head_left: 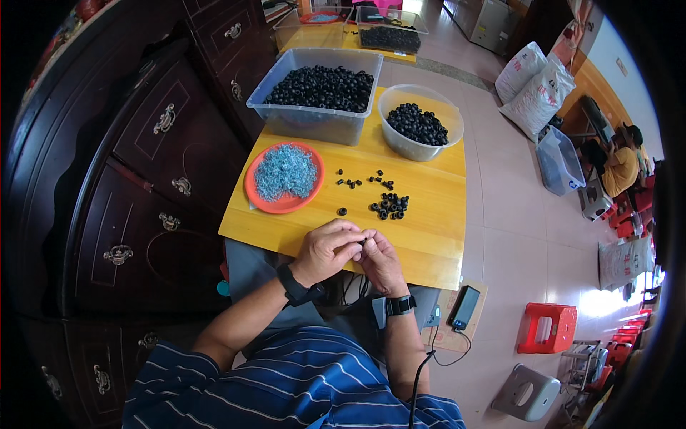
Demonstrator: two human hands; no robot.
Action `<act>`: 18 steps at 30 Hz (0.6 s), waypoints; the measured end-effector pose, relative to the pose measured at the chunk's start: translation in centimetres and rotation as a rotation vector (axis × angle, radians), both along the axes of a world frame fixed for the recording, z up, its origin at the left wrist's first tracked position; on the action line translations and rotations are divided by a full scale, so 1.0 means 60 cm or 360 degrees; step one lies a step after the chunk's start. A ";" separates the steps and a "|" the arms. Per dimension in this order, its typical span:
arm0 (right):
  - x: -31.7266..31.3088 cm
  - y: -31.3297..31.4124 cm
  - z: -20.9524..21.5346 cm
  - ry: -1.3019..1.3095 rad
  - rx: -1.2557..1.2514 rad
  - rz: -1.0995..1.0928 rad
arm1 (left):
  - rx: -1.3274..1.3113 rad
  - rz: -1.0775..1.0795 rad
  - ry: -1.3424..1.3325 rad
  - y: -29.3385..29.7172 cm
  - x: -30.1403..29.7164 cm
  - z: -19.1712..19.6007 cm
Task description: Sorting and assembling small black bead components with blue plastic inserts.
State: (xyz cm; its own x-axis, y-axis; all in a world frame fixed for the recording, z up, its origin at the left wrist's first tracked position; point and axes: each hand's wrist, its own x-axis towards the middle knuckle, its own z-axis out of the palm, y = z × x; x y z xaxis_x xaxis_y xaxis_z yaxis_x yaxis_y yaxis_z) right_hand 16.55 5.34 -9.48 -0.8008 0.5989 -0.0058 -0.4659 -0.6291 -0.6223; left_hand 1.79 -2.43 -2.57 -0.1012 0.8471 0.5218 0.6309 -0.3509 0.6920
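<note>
My left hand (327, 250) and my right hand (381, 259) meet at the near edge of the yellow table (421, 207). Their fingertips pinch a small black ring (362, 242) between them. Just beyond the hands lie loose black rings, a small pile (390, 205) to the right and a scattered few (349, 183) further back. An orange plate (284, 179) of small light-blue parts sits to the left of the rings. Both wrists wear black bands.
A clear rectangular bin (318, 96) and a round clear bowl (419, 121), both holding black rings, stand at the table's far side. A dark wooden cabinet (143, 164) lies left. On the right are a phone on a board (464, 307), a red stool (547, 327), white sacks (536, 82), a seated person (620, 164).
</note>
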 end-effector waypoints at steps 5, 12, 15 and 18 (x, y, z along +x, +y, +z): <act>0.000 -0.002 0.005 0.0019 -0.0066 -0.0027 | -0.0224 0.0245 -0.0307 -0.001 -0.038 -0.012; 0.001 0.000 0.011 0.0020 -0.0049 -0.0076 | -0.0455 0.0381 0.0236 0.021 -0.082 -0.025; 0.002 0.001 0.011 0.0070 -0.0102 -0.0077 | -0.0514 0.0336 0.0400 0.035 -0.084 -0.020; 0.004 0.001 0.012 0.0114 -0.0189 -0.0095 | -0.0556 0.0310 0.0477 0.053 -0.091 -0.021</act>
State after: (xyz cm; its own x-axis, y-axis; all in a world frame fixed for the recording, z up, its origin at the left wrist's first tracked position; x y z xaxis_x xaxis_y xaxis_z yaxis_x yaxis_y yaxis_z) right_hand 16.76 5.37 -8.77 -0.7647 0.6439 -0.0238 -0.5451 -0.6663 -0.5088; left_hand -3.65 0.72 -3.83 -0.1641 0.9566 0.2407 0.8508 0.0137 0.5254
